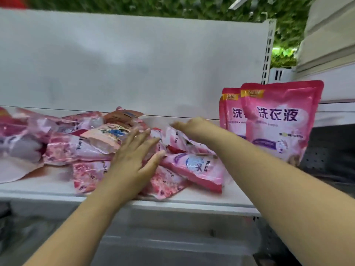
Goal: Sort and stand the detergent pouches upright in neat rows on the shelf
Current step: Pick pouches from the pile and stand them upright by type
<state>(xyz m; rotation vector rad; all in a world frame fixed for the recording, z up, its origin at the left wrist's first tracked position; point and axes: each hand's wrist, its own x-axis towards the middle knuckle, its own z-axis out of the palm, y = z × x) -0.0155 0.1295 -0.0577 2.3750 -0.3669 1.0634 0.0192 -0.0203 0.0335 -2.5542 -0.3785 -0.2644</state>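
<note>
Nearest to the camera were the two bare forearms, which reached up to the white shelf (192,200). The left hand (134,152) lay flat with straight, spread fingers on the heap of pouches (92,148) and held nothing. The right hand (189,124) was turned away and blurred at the far side of the heap, over a pale pink pouch (175,138); I could not tell if it gripped it or only touched it.

The heap lay flat and mixed over the middle and left of the shelf: mottled red-pink packs, pale pink ones and an orange one near the back panel. To the right of the heap two pink pouches (278,120) already stood upright, one just behind the other, near the shelf's right end.

It seemed the sorting had only begun, because nearly all pouches were still lying down. The next move would probably need one pouch of the same kind to be drawn out of the heap, turned upright and set beside the standing pair.

The front standing pouch showed "NEW" in a yellow tag and big purple characters "洗衣液". The smaller print was too blurred to read. On some lying packs I could see digits, perhaps "400".
</note>
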